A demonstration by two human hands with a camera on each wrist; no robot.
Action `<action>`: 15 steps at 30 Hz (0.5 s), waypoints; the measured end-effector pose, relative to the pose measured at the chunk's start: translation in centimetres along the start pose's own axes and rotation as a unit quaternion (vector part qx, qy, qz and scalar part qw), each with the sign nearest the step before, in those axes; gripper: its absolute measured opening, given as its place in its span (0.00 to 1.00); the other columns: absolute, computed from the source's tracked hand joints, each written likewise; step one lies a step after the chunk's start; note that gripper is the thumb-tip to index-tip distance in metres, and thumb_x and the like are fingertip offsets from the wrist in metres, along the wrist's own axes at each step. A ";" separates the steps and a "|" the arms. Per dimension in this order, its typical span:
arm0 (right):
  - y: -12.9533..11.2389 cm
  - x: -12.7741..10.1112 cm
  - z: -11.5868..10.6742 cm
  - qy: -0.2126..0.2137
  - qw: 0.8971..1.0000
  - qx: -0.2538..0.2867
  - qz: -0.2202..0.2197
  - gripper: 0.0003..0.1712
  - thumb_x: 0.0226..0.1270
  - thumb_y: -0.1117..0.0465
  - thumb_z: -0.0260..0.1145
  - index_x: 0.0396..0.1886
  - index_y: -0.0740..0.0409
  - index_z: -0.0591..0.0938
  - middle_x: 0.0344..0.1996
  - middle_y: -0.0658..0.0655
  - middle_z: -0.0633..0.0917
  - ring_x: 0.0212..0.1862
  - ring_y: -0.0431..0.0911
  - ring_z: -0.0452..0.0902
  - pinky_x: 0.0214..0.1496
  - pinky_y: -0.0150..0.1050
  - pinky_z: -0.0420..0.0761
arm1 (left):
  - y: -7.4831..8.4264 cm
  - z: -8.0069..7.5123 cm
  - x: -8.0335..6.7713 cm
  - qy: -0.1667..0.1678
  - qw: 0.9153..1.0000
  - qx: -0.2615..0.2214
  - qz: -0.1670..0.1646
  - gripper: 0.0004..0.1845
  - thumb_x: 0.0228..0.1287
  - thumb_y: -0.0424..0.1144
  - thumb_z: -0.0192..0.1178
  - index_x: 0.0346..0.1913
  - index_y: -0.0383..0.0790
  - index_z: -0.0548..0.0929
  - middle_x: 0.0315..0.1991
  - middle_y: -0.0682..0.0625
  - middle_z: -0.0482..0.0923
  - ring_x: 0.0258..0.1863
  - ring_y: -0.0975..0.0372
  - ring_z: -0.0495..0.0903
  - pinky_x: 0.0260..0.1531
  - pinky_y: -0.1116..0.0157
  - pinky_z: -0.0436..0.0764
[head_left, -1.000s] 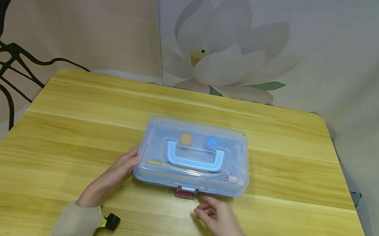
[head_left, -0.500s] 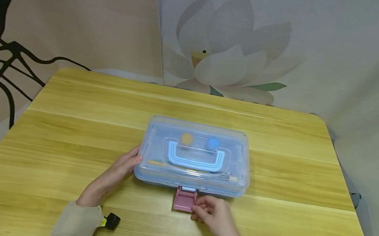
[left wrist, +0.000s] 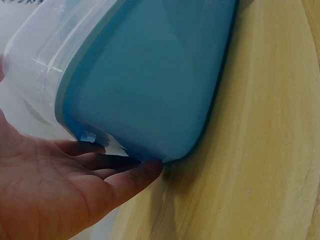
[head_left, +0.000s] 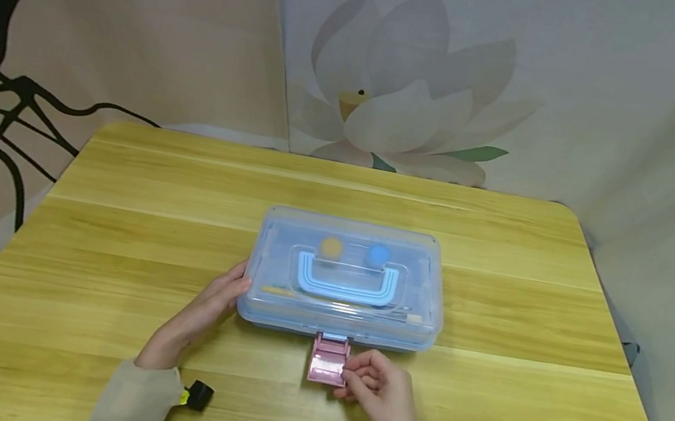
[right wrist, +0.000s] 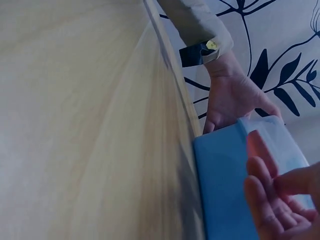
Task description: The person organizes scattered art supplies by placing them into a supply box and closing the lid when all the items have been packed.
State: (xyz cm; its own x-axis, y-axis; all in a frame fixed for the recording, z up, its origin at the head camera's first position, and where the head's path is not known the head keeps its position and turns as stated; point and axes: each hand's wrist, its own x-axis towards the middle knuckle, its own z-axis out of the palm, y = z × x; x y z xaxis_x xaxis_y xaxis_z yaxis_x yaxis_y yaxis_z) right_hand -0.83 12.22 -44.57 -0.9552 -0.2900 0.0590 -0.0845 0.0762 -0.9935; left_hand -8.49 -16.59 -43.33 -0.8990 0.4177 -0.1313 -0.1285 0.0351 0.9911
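A blue plastic storage box with a clear lid (head_left: 277, 252) lies on the wooden table, its light blue handle (head_left: 345, 292) folded flat. At its front, a pink latch (head_left: 329, 359) is swung outward. My right hand (head_left: 386, 397) pinches the latch's right edge between thumb and fingers; the right wrist view shows the latch (right wrist: 261, 150) above the fingertips. My left hand (head_left: 206, 315) rests against the box's left end. In the left wrist view, its extended fingers (left wrist: 132, 180) touch the blue wall (left wrist: 150, 85) low down.
Through the lid, a yellow round shape (head_left: 331, 247), a blue round shape (head_left: 378, 255) and thin brush-like sticks (head_left: 277, 291) show. The wooden tabletop (head_left: 527, 317) extends around the box. Printed cloth (head_left: 209, 18) hangs behind the table.
The pink latch has swung outward from the box front, toward me. My right hand has taken hold of its edge and shifted slightly nearer. The left hand and box have stayed put.
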 end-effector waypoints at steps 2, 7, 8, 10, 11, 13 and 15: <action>0.0 -0.3 0.0 -0.004 0.999 -0.001 -0.048 0.05 0.61 0.76 0.60 0.36 0.75 0.77 0.25 0.68 0.83 0.26 0.48 0.84 0.29 0.42 0.83 | 0.0 0.0 0.0 0.001 1.000 0.002 0.002 0.33 0.73 0.44 0.37 0.73 0.30 0.41 0.72 0.33 0.43 0.68 0.44 0.49 0.64 0.45 0.50; -0.4 -0.3 -0.1 -0.005 0.983 -0.042 -0.179 0.11 0.54 0.82 0.61 0.39 0.76 0.78 0.27 0.69 0.83 0.27 0.51 0.83 0.29 0.38 0.83 | 0.0 0.0 -0.1 0.002 1.000 0.001 0.002 0.33 0.73 0.43 0.37 0.72 0.29 0.42 0.71 0.32 0.45 0.67 0.43 0.51 0.64 0.45 0.50; -0.3 -0.2 -0.2 -0.002 0.977 -0.059 -0.204 0.13 0.52 0.83 0.62 0.38 0.75 0.78 0.27 0.69 0.83 0.27 0.50 0.83 0.28 0.36 0.83 | 0.1 0.0 -0.1 0.003 1.000 -0.001 0.002 0.33 0.73 0.43 0.37 0.72 0.29 0.42 0.71 0.32 0.45 0.67 0.43 0.51 0.64 0.45 0.50; -0.3 0.2 -0.3 0.010 0.966 -0.097 -0.241 0.13 0.49 0.82 0.65 0.37 0.74 0.79 0.26 0.67 0.84 0.25 0.49 0.83 0.27 0.32 0.82 | 0.1 0.0 -0.1 0.003 1.000 -0.002 0.001 0.33 0.73 0.43 0.37 0.72 0.29 0.41 0.71 0.32 0.46 0.67 0.43 0.50 0.64 0.45 0.50; -0.2 0.4 -0.4 0.017 0.960 -0.116 -0.256 0.14 0.48 0.82 0.66 0.37 0.74 0.79 0.26 0.66 0.84 0.25 0.48 0.82 0.27 0.30 0.81 | 0.1 0.0 -0.1 0.003 1.000 -0.003 0.001 0.33 0.73 0.43 0.37 0.72 0.29 0.41 0.71 0.32 0.45 0.68 0.43 0.50 0.64 0.45 0.50; -0.4 0.8 -0.5 0.027 0.947 -0.147 -0.285 0.12 0.50 0.79 0.67 0.37 0.73 0.79 0.26 0.64 0.84 0.24 0.46 0.82 0.27 0.27 0.80 | 0.0 0.0 -0.1 0.003 1.000 -0.002 0.002 0.33 0.73 0.43 0.37 0.72 0.29 0.41 0.71 0.32 0.45 0.68 0.44 0.50 0.64 0.45 0.50; -0.3 1.2 -0.7 0.037 0.937 -0.169 -0.302 0.09 0.56 0.74 0.67 0.38 0.72 0.80 0.26 0.63 0.84 0.24 0.45 0.82 0.29 0.26 0.80 | 0.0 0.0 -0.1 0.003 1.000 -0.001 0.001 0.33 0.73 0.43 0.37 0.72 0.30 0.41 0.72 0.33 0.44 0.68 0.44 0.49 0.64 0.45 0.50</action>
State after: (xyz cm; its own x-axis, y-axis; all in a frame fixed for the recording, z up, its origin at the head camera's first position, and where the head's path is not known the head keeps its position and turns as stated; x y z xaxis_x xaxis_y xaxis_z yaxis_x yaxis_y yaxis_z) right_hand -2.10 12.50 -44.11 -0.7196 -0.3119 0.6205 -0.6900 0.2198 -0.6897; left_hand -8.44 -16.60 -43.29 -0.9020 0.4119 -0.1294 -0.1276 0.0320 0.9913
